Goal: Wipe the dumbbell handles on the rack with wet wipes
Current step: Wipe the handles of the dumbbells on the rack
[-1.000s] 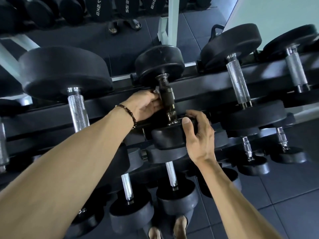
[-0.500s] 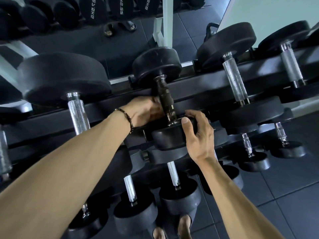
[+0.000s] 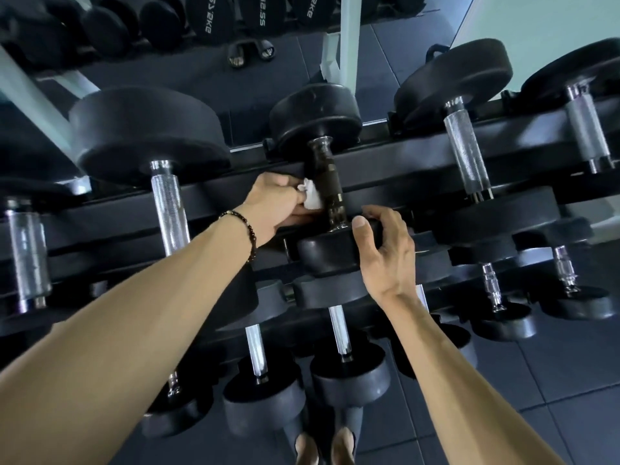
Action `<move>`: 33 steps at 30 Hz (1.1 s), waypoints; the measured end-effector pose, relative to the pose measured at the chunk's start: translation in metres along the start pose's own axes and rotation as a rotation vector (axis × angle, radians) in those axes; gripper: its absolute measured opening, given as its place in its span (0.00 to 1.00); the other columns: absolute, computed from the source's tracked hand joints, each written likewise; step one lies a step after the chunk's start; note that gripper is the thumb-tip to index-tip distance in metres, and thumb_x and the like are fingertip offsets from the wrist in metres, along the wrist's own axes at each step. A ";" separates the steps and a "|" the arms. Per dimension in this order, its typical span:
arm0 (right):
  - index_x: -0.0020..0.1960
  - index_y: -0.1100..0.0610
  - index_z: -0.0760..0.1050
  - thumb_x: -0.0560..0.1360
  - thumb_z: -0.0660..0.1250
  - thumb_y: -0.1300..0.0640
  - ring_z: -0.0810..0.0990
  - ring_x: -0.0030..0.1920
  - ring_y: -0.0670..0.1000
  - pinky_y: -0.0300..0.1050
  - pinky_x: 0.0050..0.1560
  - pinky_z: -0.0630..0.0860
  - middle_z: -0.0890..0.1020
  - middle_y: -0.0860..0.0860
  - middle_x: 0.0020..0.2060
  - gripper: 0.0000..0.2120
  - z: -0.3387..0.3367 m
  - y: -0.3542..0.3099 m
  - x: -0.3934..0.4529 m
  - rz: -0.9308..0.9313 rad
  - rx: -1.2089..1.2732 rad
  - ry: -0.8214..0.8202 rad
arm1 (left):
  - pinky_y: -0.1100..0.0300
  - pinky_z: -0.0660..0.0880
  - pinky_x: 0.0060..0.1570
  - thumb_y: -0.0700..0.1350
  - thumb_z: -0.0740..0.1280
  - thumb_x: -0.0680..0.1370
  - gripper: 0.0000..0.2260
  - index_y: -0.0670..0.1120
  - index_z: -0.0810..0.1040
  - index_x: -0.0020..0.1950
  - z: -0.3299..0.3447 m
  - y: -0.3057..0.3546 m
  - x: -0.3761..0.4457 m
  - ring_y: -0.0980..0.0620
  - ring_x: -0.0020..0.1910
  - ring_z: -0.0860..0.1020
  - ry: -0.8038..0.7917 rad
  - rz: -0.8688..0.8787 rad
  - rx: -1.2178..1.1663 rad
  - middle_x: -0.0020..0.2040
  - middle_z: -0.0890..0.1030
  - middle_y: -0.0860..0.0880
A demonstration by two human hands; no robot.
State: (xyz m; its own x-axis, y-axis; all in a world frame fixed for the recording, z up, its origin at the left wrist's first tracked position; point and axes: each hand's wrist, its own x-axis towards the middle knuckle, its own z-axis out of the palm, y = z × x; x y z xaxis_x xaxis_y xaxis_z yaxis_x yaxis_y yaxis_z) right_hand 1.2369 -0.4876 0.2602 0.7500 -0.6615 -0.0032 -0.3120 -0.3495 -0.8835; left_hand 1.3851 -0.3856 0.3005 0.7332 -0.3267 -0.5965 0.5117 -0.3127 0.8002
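Head view is showing a person at a gym rack [image 3: 419,159], working on one dumbbell [image 3: 322,182] that is sitting in the middle of the rack's upper row. Left hand [image 3: 278,206] is pinching a small white wipe [image 3: 312,198], its grip clamped on the bunched wipe and pressing it against the left side of the dark handle [image 3: 327,176]. Right hand [image 3: 385,250] is curling over the dumbbell's near head [image 3: 328,256], its grip closed on the rim, thumb on top, steadying the weight.

Dumbbells with bright metal handles are lying to the left and right of this dumbbell, and more are sitting on the row below it. A beaded bracelet [image 3: 246,226] is circling the left wrist.

Judging by its thick rubber-looking heads, the dumbbell is likely heavy and stiff, and is probably staying put in its cradle unless rolled; the near head is looking like the sensible place to hold or turn it. Its handle is appearing dark and textured, so the wipe is likely dragging rather than sliding freely. Soft, limp and light, the wipe is needing a firm pinch and a wrap around the handle to reach the far side. Wetness on the bar could be making it slippery.
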 end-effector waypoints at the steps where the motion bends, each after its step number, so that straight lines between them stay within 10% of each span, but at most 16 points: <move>1: 0.59 0.54 0.76 0.71 0.55 0.34 0.74 0.57 0.48 0.42 0.55 0.68 0.75 0.43 0.53 0.29 0.000 -0.002 -0.001 -0.005 -0.012 -0.012 | 0.56 0.83 0.39 0.29 0.62 0.79 0.11 0.44 0.78 0.45 -0.005 0.001 -0.011 0.48 0.38 0.85 0.007 0.013 -0.004 0.42 0.85 0.43; 8: 0.62 0.57 0.76 0.76 0.61 0.47 0.76 0.61 0.55 0.60 0.63 0.71 0.79 0.52 0.57 0.20 0.002 -0.023 -0.015 -0.246 -0.181 0.056 | 0.57 0.83 0.44 0.32 0.64 0.80 0.08 0.37 0.78 0.58 -0.035 0.007 -0.079 0.45 0.45 0.86 0.023 0.162 0.035 0.51 0.84 0.41; 14: 0.69 0.52 0.73 0.74 0.70 0.60 0.79 0.51 0.47 0.46 0.49 0.79 0.77 0.51 0.56 0.23 0.023 -0.066 -0.026 -0.591 -0.086 -0.204 | 0.56 0.83 0.45 0.35 0.67 0.79 0.04 0.39 0.80 0.53 -0.054 0.005 -0.115 0.48 0.43 0.86 0.109 0.223 0.119 0.45 0.86 0.42; 21: 0.56 0.55 0.82 0.76 0.67 0.67 0.81 0.42 0.47 0.43 0.44 0.79 0.82 0.49 0.45 0.13 0.056 -0.095 -0.053 -0.467 0.138 -0.271 | 0.59 0.82 0.46 0.36 0.63 0.81 0.07 0.40 0.82 0.52 -0.095 -0.008 -0.142 0.49 0.44 0.86 0.125 0.270 0.240 0.44 0.86 0.43; 28: 0.49 0.51 0.80 0.77 0.69 0.58 0.81 0.42 0.43 0.37 0.45 0.77 0.83 0.43 0.40 0.03 0.092 -0.108 -0.056 -0.182 0.056 -0.247 | 0.73 0.72 0.37 0.46 0.65 0.80 0.08 0.49 0.83 0.47 -0.155 -0.040 -0.138 0.58 0.39 0.80 0.486 0.450 0.587 0.40 0.83 0.55; 33: 0.56 0.47 0.76 0.77 0.69 0.53 0.79 0.43 0.39 0.29 0.42 0.73 0.81 0.41 0.41 0.08 0.110 -0.116 -0.052 -0.122 -0.007 -0.202 | 0.48 0.76 0.51 0.55 0.57 0.78 0.20 0.42 0.81 0.44 -0.168 -0.073 -0.121 0.46 0.46 0.79 0.384 0.339 0.468 0.42 0.83 0.46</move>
State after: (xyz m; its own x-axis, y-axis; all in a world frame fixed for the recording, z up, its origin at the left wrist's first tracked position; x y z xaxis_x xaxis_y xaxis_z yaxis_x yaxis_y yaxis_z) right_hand 1.2987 -0.3395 0.3115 0.8839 -0.4677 0.0092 -0.2153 -0.4241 -0.8797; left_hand 1.3344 -0.1740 0.3249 0.9693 -0.1626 -0.1845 0.0423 -0.6288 0.7764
